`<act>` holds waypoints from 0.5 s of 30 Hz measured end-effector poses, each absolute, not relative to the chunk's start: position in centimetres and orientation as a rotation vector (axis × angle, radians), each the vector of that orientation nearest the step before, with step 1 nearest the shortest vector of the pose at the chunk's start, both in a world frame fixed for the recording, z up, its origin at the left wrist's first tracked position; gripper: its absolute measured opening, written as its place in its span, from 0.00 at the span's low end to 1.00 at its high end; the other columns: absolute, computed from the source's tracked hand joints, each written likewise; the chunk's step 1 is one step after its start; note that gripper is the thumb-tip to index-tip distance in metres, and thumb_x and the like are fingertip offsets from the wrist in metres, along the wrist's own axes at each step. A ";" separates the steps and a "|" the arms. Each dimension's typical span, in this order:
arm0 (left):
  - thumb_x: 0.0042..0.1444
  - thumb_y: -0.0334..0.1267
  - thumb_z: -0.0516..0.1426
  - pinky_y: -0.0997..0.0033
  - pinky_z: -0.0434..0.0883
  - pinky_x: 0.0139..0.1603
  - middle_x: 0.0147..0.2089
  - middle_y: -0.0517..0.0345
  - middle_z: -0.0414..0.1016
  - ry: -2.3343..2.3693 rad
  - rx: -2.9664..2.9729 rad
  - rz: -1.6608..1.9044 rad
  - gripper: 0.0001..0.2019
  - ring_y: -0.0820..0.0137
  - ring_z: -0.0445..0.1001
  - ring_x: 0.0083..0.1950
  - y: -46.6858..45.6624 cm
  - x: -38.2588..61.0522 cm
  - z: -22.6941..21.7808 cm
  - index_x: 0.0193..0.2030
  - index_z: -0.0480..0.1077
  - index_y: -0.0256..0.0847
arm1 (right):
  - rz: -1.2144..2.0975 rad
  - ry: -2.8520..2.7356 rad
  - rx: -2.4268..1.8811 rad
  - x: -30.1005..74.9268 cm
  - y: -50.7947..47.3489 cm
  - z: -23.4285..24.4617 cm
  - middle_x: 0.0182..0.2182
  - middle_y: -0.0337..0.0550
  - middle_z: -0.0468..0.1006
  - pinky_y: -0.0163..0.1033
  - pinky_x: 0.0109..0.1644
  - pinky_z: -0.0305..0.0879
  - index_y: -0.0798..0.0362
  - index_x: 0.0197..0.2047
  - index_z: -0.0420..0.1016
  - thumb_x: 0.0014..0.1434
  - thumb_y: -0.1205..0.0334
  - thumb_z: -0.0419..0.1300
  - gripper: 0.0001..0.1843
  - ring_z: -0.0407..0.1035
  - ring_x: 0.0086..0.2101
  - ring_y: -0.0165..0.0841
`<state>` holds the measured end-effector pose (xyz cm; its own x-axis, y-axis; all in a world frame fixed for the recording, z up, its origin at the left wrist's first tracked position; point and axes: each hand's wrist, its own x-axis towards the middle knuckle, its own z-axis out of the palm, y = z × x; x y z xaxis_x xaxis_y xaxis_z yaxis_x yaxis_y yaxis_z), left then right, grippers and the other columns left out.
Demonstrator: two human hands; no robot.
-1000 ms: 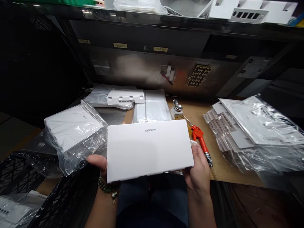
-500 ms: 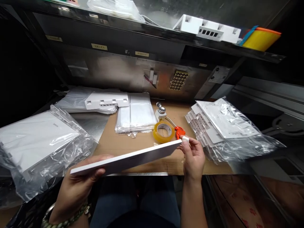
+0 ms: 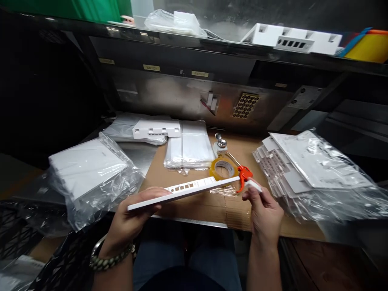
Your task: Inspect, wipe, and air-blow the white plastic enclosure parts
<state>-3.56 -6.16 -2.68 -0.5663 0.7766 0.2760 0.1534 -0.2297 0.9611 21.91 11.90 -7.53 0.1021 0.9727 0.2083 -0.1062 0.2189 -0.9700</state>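
My left hand (image 3: 133, 216) grips the near-left end of a flat white plastic panel (image 3: 182, 190), held edge-on and nearly level over the bench front, its slotted side edge facing me. My right hand (image 3: 263, 206) is off the panel's right end, fingers pinched on a small white piece (image 3: 253, 185). A roll of yellowish tape (image 3: 223, 169) and an orange-handled air blow gun (image 3: 242, 174) lie just beyond the panel's far end.
Bagged white panels (image 3: 87, 173) sit at left, a clear bag of white perforated plates (image 3: 312, 169) at right, flat plastic bags (image 3: 189, 145) and a white housing (image 3: 156, 129) at the back. A black crate (image 3: 27, 226) lies near left. A shelf (image 3: 212, 44) runs overhead.
The panel went from face-up in both hands to edge-on, held by the left hand alone. The right hand let go of its end and drew slightly right with the small white piece.
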 end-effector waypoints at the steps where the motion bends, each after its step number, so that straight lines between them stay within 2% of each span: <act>1: 0.58 0.41 0.69 0.56 0.74 0.58 0.41 0.51 0.87 1.556 1.135 1.847 0.05 0.51 0.81 0.50 -6.1 -3.7 -2.8 0.39 0.86 0.47 | 1.080 -1.116 -0.989 21.7 12.0 -7.4 0.33 0.39 0.81 0.42 0.44 0.71 0.53 0.42 0.85 0.56 0.49 0.74 0.17 0.74 0.33 0.32; 3: 0.60 0.39 0.67 0.55 0.73 0.59 0.41 0.48 0.86 1.495 1.220 1.809 0.06 0.51 0.81 0.50 -6.0 -3.8 -3.1 0.41 0.86 0.45 | 1.189 -1.043 -0.905 20.8 12.2 -6.8 0.39 0.42 0.84 0.46 0.51 0.73 0.52 0.43 0.81 0.59 0.47 0.71 0.18 0.78 0.38 0.35; 5: 0.62 0.38 0.65 0.53 0.73 0.59 0.43 0.46 0.86 1.418 1.300 1.758 0.07 0.50 0.81 0.51 -5.8 -3.9 -3.4 0.44 0.86 0.45 | 1.270 -0.997 -0.819 19.5 12.4 -6.2 0.41 0.43 0.85 0.49 0.55 0.72 0.52 0.44 0.78 0.61 0.46 0.69 0.18 0.80 0.41 0.37; 8: 0.64 0.39 0.64 0.49 0.73 0.58 0.45 0.45 0.86 1.322 1.314 1.726 0.08 0.49 0.81 0.51 -5.5 -3.7 -3.4 0.46 0.85 0.45 | 1.368 -0.975 -0.777 16.8 12.5 -5.3 0.27 0.36 0.81 0.50 0.53 0.73 0.51 0.43 0.76 0.63 0.44 0.67 0.19 0.80 0.35 0.37; 11: 0.65 0.38 0.63 0.48 0.69 0.63 0.44 0.46 0.86 1.295 1.334 1.709 0.08 0.49 0.81 0.51 -5.2 -3.4 -3.4 0.46 0.85 0.45 | 1.370 -0.876 -0.770 14.8 12.3 -4.4 0.16 0.29 0.71 0.46 0.47 0.74 0.51 0.42 0.76 0.65 0.43 0.65 0.19 0.71 0.23 0.32; 13: 0.65 0.40 0.63 0.47 0.61 0.71 0.51 0.46 0.84 1.305 1.346 1.739 0.08 0.49 0.77 0.61 -4.9 -3.0 -3.7 0.47 0.84 0.46 | 1.238 -0.787 -0.751 14.2 12.2 -3.7 0.13 0.27 0.67 0.44 0.44 0.74 0.50 0.42 0.75 0.67 0.44 0.62 0.17 0.64 0.19 0.31; 14: 0.63 0.45 0.65 0.47 0.54 0.75 0.60 0.46 0.81 1.332 1.310 1.799 0.12 0.49 0.71 0.68 -4.6 -2.7 -4.0 0.52 0.82 0.48 | 1.158 -0.745 -0.733 14.1 12.2 -3.3 0.12 0.26 0.65 0.43 0.44 0.74 0.49 0.42 0.75 0.69 0.44 0.61 0.16 0.62 0.18 0.30; 15: 0.60 0.51 0.67 0.50 0.48 0.78 0.69 0.48 0.73 1.360 1.231 1.881 0.22 0.49 0.59 0.76 -4.3 -2.4 -4.4 0.59 0.78 0.50 | 1.078 -0.709 -0.721 14.2 12.2 -2.9 0.12 0.26 0.63 0.44 0.46 0.74 0.48 0.43 0.75 0.70 0.44 0.59 0.16 0.59 0.16 0.30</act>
